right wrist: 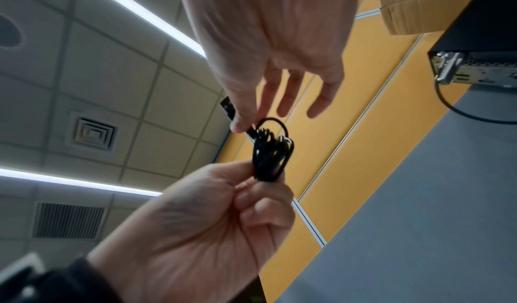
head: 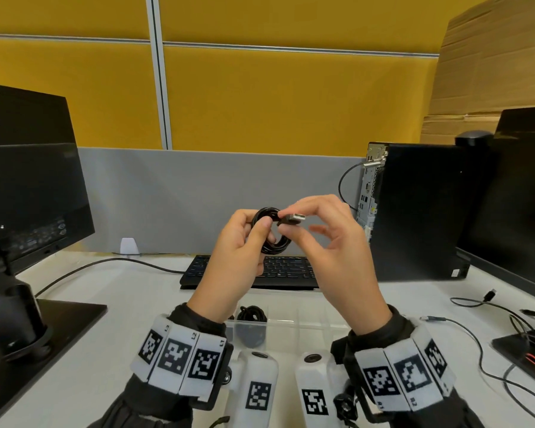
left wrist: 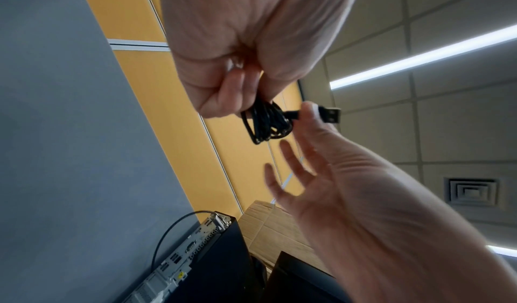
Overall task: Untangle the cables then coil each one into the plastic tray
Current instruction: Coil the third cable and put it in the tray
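Both hands are raised above the desk, holding a black USB cable wound into a small coil [head: 267, 231] [left wrist: 267, 122] [right wrist: 271, 153]. My left hand [head: 244, 242] [left wrist: 238, 69] [right wrist: 223, 208] grips the coil between thumb and curled fingers. My right hand [head: 322, 230] [left wrist: 321, 153] [right wrist: 265, 42] pinches the cable's USB plug [head: 292, 218] [left wrist: 330, 114] [right wrist: 228, 106] between thumb and forefinger, its other fingers spread. Below the hands lies a clear plastic tray [head: 291, 322] with dividers. One of its compartments holds a coiled black cable [head: 252, 313].
A black keyboard [head: 291, 270] lies behind the tray. A monitor [head: 28, 180] stands on the left and a black computer tower [head: 414, 208] on the right. Loose black cables [head: 488, 304] trail over the white desk at the right, near a second monitor's base [head: 525, 347].
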Motion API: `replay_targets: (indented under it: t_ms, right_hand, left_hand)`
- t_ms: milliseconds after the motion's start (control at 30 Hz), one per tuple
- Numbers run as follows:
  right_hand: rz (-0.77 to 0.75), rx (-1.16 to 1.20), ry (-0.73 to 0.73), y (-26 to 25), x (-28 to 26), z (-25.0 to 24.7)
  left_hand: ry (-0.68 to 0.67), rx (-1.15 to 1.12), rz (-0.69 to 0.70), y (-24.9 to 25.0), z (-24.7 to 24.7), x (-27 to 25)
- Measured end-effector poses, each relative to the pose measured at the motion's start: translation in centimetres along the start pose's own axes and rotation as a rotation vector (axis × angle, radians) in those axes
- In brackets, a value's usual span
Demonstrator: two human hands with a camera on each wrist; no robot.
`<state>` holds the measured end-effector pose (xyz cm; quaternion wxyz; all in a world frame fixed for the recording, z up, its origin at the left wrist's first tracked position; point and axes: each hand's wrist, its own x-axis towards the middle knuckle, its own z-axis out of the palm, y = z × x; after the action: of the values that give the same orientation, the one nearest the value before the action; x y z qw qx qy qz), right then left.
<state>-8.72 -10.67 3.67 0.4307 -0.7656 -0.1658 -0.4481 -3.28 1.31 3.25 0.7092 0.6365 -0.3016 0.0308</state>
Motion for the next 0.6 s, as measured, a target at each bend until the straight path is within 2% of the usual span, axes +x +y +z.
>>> replay_targets:
  t_ms: [100,167,267,367,467,600]
  right_hand:
    - [-0.143,-0.049,0.019,-0.4,0.1,-0.3]
    - [-0.182,-0.063,0.008,-0.5,0.1,-0.4]
    - [-0.082,-0.055,-0.108,-0.2,-0.1,-0.5]
    - [0.045,-0.181,-0.283,0.2,-0.3,-0.4]
    - [0.051,-0.333,-0.389,0.1,-0.7,0.1]
    - [0.042,-0.438,-0.429,-0.5,-0.7,0.3]
  left_hand:
    - [0.033,0.032,0.037,0.1,-0.5,0.2]
    - [0.075,0.083,0.091,0.1,-0.9,0.4]
    - [0.151,0.154,0.175,-0.4,-1.2,0.6]
    - [0.177,0.193,0.220,-0.9,-1.0,0.6]
    - [0.170,0.209,0.243,-0.9,-0.6,0.5]
    - [0.116,0.199,0.245,-0.7,-0.3,0.3]
